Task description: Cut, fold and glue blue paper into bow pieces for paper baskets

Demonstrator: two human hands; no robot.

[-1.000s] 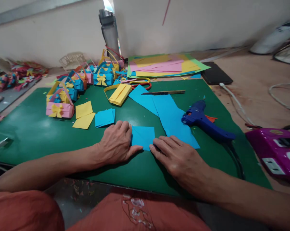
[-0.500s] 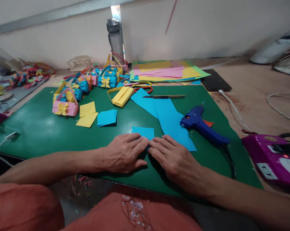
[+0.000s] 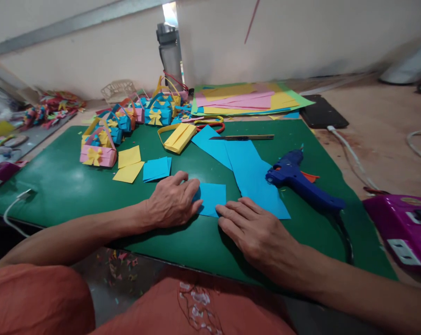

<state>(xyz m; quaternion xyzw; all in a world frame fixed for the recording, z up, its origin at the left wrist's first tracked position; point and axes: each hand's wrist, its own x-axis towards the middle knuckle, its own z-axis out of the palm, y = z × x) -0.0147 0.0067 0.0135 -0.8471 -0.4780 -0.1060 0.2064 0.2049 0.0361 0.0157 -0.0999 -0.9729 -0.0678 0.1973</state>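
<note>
A small blue paper piece (image 3: 213,199) lies flat on the green mat in front of me. My left hand (image 3: 173,200) rests over its left edge, fingers bent and thumb apart, covering that end. At the lower right corner, the fingertips of my right hand (image 3: 252,228) touch the paper, its fingers stretched out. Larger blue paper strips (image 3: 257,179) lie just beyond the right hand. Left of the piece are small blue squares (image 3: 157,169) and yellow squares (image 3: 129,164). A blue glue gun (image 3: 301,179) lies to the right.
Behind are a yellow paper bag (image 3: 180,138), a craft knife (image 3: 243,137), scissors (image 3: 210,124) and several finished bags, including a pink one (image 3: 97,155). Stacked coloured sheets (image 3: 248,100), a bottle (image 3: 170,56) and a phone (image 3: 324,113) stand or lie farther back. A purple power strip (image 3: 402,232) is at right.
My hands have moved apart. The left has shifted left and up to the paper's left edge, and more of the blue piece now shows between them.
</note>
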